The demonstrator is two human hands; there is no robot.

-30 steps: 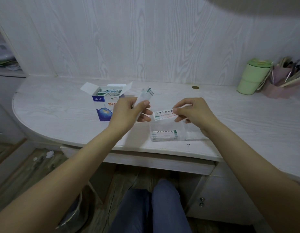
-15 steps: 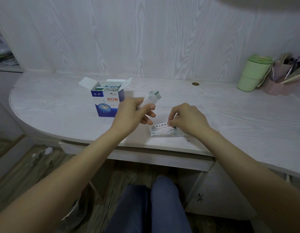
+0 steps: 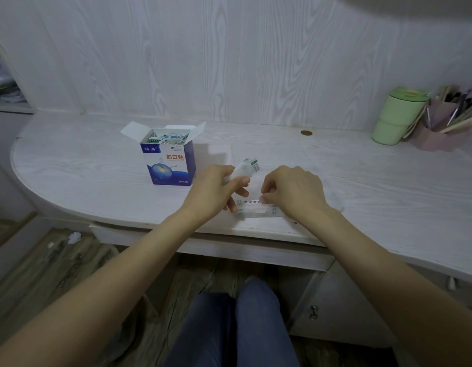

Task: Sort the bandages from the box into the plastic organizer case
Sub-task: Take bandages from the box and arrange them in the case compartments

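Box [image 3: 169, 162] open on desk [image 3: 335, 176], front reads "创口贴". Left hand [image 3: 218, 190] grips bandages [image 3: 247, 166]. Right hand [image 3: 293, 193] pinches bandage [image 3: 252, 202] at case [image 3: 258, 212].

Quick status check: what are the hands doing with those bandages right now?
Left hand grips a bundle of bandages. Right hand pinches one bandage at the clear organizer case. Box open, nothing in the way.

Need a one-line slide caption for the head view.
Left hand holds a bundle of bandages while right hand lays one bandage into the clear case.
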